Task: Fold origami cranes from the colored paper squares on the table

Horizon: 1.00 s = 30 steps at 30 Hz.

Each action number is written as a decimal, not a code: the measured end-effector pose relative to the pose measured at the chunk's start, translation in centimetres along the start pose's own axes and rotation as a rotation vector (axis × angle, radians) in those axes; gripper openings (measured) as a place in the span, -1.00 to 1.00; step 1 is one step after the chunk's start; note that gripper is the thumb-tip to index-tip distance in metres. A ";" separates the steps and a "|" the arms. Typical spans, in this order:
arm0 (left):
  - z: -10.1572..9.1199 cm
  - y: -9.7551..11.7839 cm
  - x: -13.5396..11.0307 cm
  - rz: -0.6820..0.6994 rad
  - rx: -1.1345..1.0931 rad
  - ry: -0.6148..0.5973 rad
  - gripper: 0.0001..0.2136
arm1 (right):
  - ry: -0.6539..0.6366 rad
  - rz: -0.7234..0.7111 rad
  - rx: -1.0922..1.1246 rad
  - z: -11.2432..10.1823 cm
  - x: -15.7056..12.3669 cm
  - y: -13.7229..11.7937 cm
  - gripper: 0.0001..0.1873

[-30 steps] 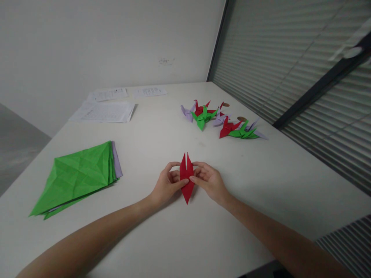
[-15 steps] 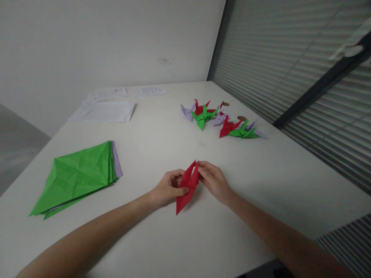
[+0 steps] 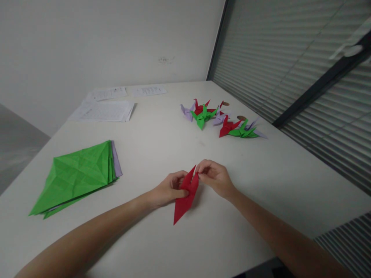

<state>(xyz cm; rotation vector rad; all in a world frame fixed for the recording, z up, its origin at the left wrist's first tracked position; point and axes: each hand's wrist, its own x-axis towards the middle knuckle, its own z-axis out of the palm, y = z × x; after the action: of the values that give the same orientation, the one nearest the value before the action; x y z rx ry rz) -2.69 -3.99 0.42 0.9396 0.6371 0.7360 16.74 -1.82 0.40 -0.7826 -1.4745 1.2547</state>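
Red paper [image 3: 184,202] has tipped over since a second ago, its lower point now angled towards the left forearm.

From my remote seat I've got both hands on it: left hand [image 3: 168,190] clamping the middle, thumb on top, and right hand [image 3: 217,179] pinching the tip of the right-hand prong. So the paper sits right between them, split end up by the right fingers. Pile of green sheets [image 3: 81,166] is off to the left hand's left, and a bunch of folded birds [image 3: 203,116] lies beyond the right hand.
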 end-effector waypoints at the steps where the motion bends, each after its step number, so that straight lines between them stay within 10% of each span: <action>1: 0.2 0.1 0.0 -0.004 0.009 0.024 -0.69 | -0.027 -0.034 -0.032 0.1 -0.1 0.0 -0.84; 18: 1.4 0.7 -0.4 0.073 0.093 0.302 -0.65 | 0.031 -0.393 -0.446 1.6 -1.4 -1.0 -0.88; 30: 1.4 0.9 -0.4 0.171 0.175 0.375 -0.65 | 0.086 -0.143 -0.309 2.4 -1.8 -0.6 -0.97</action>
<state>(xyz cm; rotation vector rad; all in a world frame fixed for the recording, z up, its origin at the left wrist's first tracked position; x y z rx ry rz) -2.11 -4.66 1.89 1.0340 0.9701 1.0350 15.04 -4.37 0.54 -0.9034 -1.6438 0.8867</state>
